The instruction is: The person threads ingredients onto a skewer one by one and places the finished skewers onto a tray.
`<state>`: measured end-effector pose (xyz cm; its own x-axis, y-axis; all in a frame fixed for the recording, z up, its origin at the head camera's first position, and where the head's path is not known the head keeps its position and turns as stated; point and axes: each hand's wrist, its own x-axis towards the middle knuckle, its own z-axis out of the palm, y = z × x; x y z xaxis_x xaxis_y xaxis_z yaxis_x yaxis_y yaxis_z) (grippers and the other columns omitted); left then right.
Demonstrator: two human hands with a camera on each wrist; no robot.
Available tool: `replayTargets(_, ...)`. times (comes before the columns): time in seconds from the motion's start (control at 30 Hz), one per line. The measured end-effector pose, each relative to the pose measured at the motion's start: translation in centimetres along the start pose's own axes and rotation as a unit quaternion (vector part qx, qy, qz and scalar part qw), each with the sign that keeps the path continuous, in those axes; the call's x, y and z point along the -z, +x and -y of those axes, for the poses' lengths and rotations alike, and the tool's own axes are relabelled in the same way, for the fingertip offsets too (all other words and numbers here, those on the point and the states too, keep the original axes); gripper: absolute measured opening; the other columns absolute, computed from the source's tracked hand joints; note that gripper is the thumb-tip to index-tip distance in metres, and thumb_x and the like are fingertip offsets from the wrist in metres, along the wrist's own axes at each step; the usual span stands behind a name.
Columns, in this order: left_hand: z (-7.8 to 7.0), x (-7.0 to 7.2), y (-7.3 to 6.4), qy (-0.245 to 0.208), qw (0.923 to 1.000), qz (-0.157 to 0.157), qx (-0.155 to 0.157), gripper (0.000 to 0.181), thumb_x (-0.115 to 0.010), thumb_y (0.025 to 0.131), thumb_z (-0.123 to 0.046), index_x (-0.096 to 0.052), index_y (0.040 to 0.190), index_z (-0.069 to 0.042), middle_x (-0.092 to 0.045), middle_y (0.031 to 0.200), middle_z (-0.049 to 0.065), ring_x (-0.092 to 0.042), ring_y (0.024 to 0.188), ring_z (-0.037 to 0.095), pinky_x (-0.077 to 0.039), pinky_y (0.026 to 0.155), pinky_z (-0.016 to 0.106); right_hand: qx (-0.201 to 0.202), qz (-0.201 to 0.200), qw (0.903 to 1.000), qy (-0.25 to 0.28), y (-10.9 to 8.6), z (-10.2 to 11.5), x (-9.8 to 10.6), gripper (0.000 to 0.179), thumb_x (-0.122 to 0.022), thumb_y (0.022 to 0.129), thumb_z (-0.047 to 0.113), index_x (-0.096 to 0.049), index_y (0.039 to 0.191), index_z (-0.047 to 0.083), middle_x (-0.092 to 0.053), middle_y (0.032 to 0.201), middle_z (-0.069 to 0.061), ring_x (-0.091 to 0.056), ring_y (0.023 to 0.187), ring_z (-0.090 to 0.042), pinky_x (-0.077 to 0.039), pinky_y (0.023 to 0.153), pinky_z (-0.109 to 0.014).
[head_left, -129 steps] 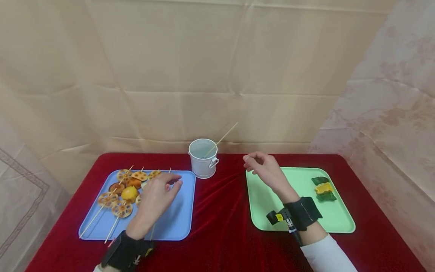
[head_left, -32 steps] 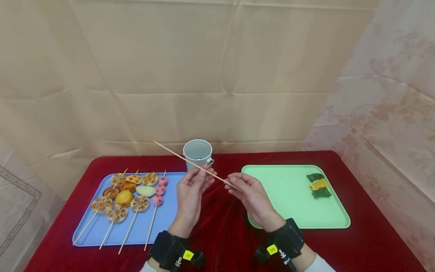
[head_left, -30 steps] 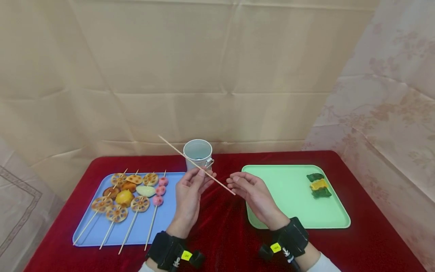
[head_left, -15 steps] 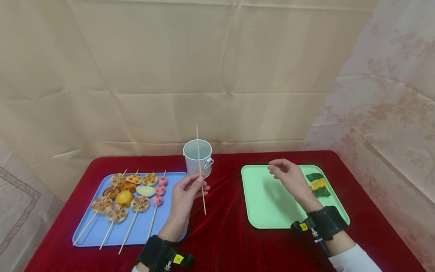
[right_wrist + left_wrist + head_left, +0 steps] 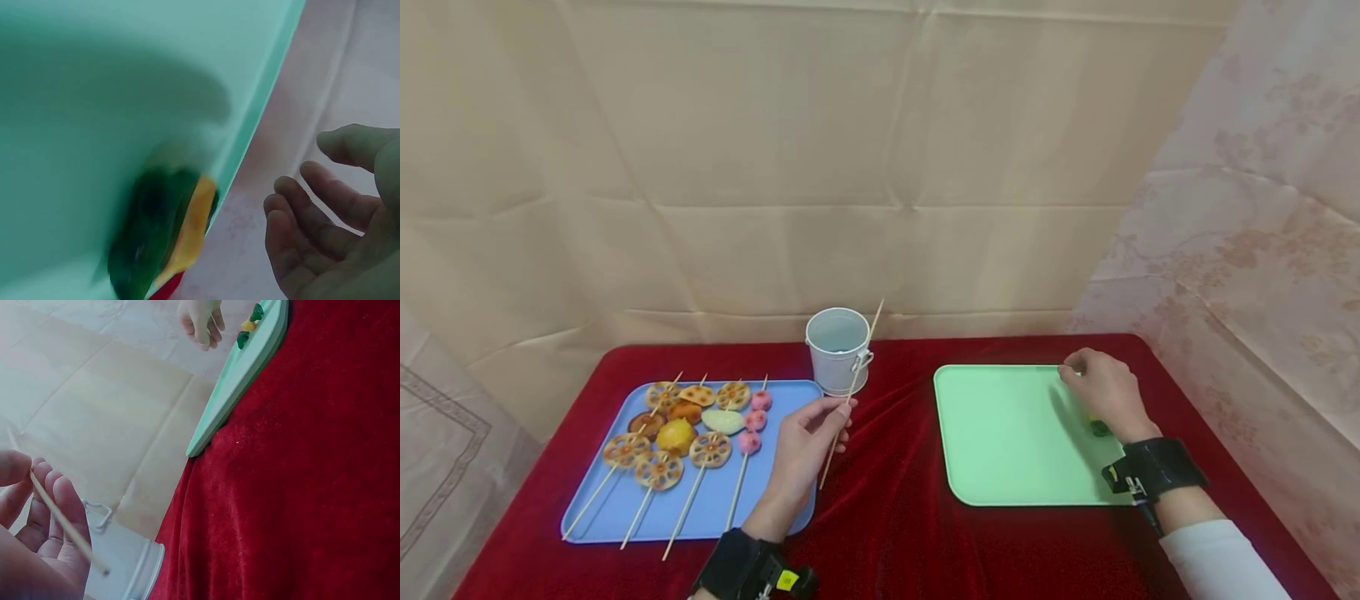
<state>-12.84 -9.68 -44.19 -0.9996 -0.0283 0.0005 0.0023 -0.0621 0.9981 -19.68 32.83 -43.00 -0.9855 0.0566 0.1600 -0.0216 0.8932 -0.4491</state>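
Observation:
Between thumb and fingers my left hand (image 5: 808, 442) pinches a thin wooden skewer (image 5: 877, 315), tilted in front of the white bucket. The left wrist view shows the skewer (image 5: 69, 530) crossing the fingertips. Over the right part of the light green tray (image 5: 1000, 433) hovers my right hand (image 5: 1108, 390), its fingers loosely bent and holding nothing. Beneath it, mostly hidden in the head view, lie dark green pieces (image 5: 1100, 428) with a yellow piece. In the right wrist view the green piece (image 5: 147, 231) and yellow piece (image 5: 192, 228) sit beside the tray's edge, apart from the fingers.
A small white bucket (image 5: 835, 367) with a handle stands at the back middle. On the left, a blue tray (image 5: 790, 500) bears several skewers of lotus root slices (image 5: 658, 471), pink balls (image 5: 748, 442) and other pieces. Red cloth (image 5: 887, 517) covers the table.
The skewer was in the bucket, then held by both hands; now the left hand alone holds it, its top swung to the right. My right hand let go and moved right over the green pieces.

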Motion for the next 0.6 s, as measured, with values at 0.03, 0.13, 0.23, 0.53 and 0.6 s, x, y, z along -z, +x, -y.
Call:
replayTargets(0.03,0.0,0.0,-0.1,0.001,1.0,0.0,0.0,0.025,-0.069,0.1,-0.016,-0.073,0.115,0.004,-0.069,0.091,0.009,-0.062,0.073,0.014,-0.056,0.065,0.026,-0.002,0.002,0.9999,-0.014,0.2,-0.4,0.1,0.033,-0.062,0.1,0.022,-0.068,0.114,-0.008,-0.069,0.108,-0.026,-0.063,0.095,-0.041,-0.049,0.077,-0.055)
replayTargets(0.13,0.1,0.0,-0.2,0.005,1.0,-0.001,0.002,0.024,-0.069,0.1,-0.016,-0.074,0.115,0.003,-0.068,0.091,0.011,-0.06,0.072,0.014,-0.054,0.063,0.024,-0.006,0.013,0.9985,-0.052,0.6,-1.4,0.2,0.037,-0.064,0.099,0.02,-0.067,0.115,-0.012,-0.068,0.105,-0.03,-0.061,0.087,-0.039,-0.049,0.075,-0.057)
replayTargets(0.23,0.2,0.0,-0.3,0.009,1.0,-0.002,0.001,0.023,-0.069,0.1,-0.015,-0.074,0.114,0.002,-0.067,0.091,0.011,-0.058,0.07,0.013,-0.053,0.062,0.023,-0.013,0.033,0.9963,-0.078,0.8,-2.3,0.3,0.041,-0.067,0.097,0.02,-0.064,0.117,-0.016,-0.067,0.101,-0.03,-0.056,0.08,-0.036,-0.049,0.071,-0.055)
replayTargets(0.53,0.7,0.0,-0.5,0.015,0.9998,-0.008,0.006,0.024,-0.068,0.101,-0.017,-0.074,0.116,0.002,-0.068,0.094,0.014,-0.057,0.07,0.011,-0.052,0.061,0.023,-0.018,0.067,0.9925,-0.1,0.8,-3.5,0.2,0.045,-0.068,0.095,0.021,-0.063,0.118,-0.018,-0.059,0.077,-0.014,-0.053,0.071,-0.03,-0.043,0.061,-0.043)
replayTargets(0.6,0.7,0.0,-0.5,0.013,0.9998,-0.008,0.01,0.025,-0.068,0.101,-0.017,-0.074,0.116,0.001,-0.068,0.094,0.013,-0.057,0.071,0.011,-0.052,0.062,0.023,-0.019,0.072,0.992,-0.102,0.9,-3.4,0.1,0.044,-0.069,0.095,0.02,-0.063,0.117,-0.017,-0.058,0.076,-0.013,-0.052,0.07,-0.029,-0.042,0.06,-0.042)
